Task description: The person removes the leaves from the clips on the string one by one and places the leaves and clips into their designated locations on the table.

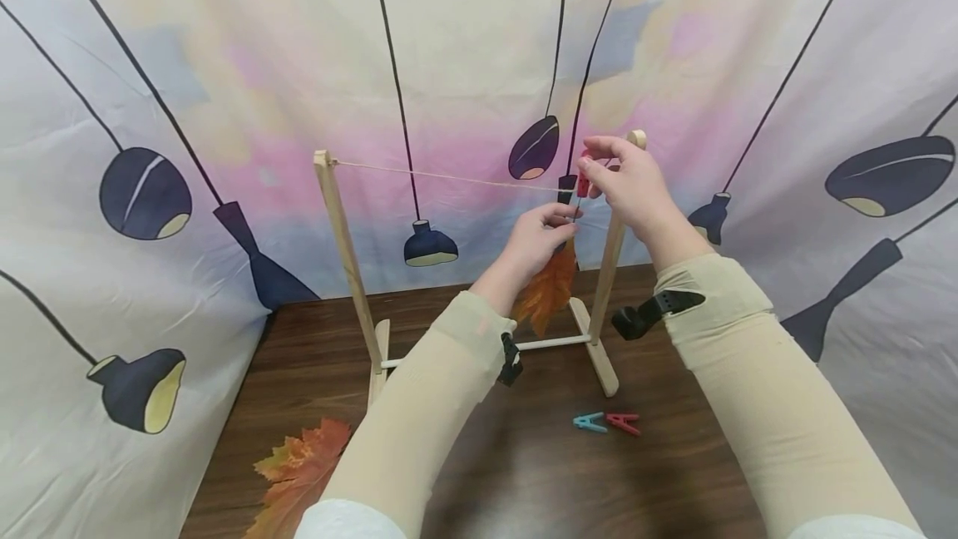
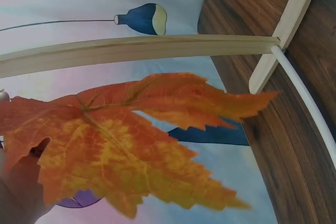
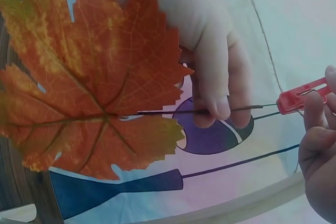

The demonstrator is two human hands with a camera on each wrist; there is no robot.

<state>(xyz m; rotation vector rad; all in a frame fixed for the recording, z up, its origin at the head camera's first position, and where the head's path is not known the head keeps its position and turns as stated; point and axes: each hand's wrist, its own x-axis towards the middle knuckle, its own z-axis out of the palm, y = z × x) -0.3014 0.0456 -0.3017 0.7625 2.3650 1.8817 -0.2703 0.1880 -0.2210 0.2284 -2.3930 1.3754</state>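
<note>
An orange artificial maple leaf [image 3: 105, 82] hangs by its dark stem [image 3: 178, 112], which my left hand [image 1: 540, 239] pinches between thumb and fingers. Above it, my right hand [image 1: 629, 185] pinches a red clothespin [image 3: 303, 96] at the twine [image 1: 449, 177], near the right post. In the right wrist view the clothespin's nose sits on the twine, with the stem's tip close in front of it. The leaf blade [image 2: 131, 135] fills much of the left wrist view. In the head view, my left hand hides part of the leaf.
The twine runs between two wooden posts [image 1: 348, 264], joined low down by a white rod [image 1: 554, 343]. On the dark wood table [image 1: 509, 456] lie a blue clothespin [image 1: 590, 422], a red clothespin [image 1: 623, 422] and another maple leaf [image 1: 299, 472]. A lamp-patterned cloth [image 1: 479, 48] hangs behind.
</note>
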